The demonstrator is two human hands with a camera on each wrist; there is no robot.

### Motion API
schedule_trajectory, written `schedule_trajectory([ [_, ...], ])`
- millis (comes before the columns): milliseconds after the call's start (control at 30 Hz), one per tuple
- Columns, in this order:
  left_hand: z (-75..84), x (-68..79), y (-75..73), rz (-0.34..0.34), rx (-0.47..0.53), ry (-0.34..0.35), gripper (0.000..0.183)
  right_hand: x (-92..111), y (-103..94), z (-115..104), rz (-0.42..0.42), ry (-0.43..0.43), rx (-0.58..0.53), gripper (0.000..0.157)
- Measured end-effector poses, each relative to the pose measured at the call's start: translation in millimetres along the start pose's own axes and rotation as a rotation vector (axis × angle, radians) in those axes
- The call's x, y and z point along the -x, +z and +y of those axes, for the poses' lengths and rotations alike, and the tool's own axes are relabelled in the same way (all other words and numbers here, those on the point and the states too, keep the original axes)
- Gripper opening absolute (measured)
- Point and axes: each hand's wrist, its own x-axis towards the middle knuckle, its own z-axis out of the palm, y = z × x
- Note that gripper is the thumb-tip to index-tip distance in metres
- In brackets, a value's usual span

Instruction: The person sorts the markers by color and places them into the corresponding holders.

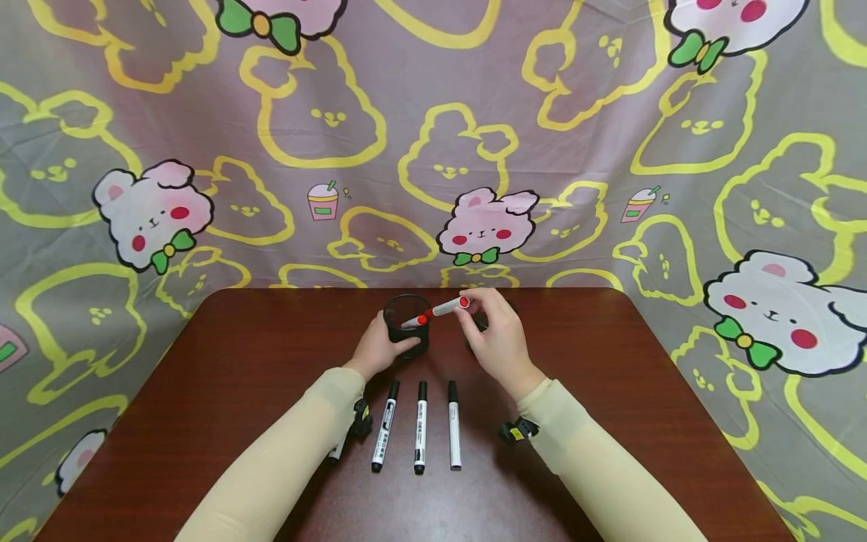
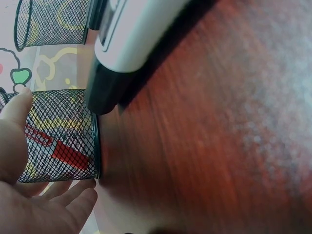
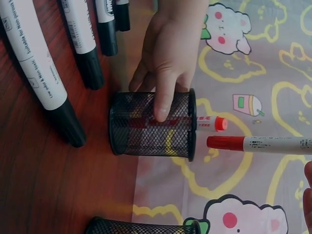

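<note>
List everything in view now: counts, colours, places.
Gripped cup: one, black mesh, left hand
Second cup: one, black mesh, behind right hand
Pinched marker: one, white and red, right hand
Inner marker: one, white and red, in gripped cup
Black-capped markers: four, white and black, on table
Table: one, reddish brown, under the markers
Cloth: one, grey, cartoon-printed, behind the table
Wrist cameras: two, black, one per wrist
Sleeves: two, cream, on both arms
Left hand, right hand: two, bare, over the table
</note>
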Motion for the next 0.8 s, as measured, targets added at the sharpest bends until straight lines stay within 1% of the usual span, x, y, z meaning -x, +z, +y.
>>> schedule_trajectory([
  [300, -0.9, -0.9, 0.2, -0.01, 0.005, -0.02, 0.085, 0.9, 5.3, 5.3, -0.011, 0.005, 0.028, 0.031],
  [500, 0.0, -0.3, -0.1, -0.009, 0.004, -0.018, 0.085, 1.3, 8.9, 6.7, -0.011, 0.001, 0.047, 0.033],
  [800, -0.2, -0.7, -0.1, -0.006, 0.01, -0.012, 0.082, -0.6, 15.3, 8.9, -0.055, -0.006, 0.061, 0.027],
])
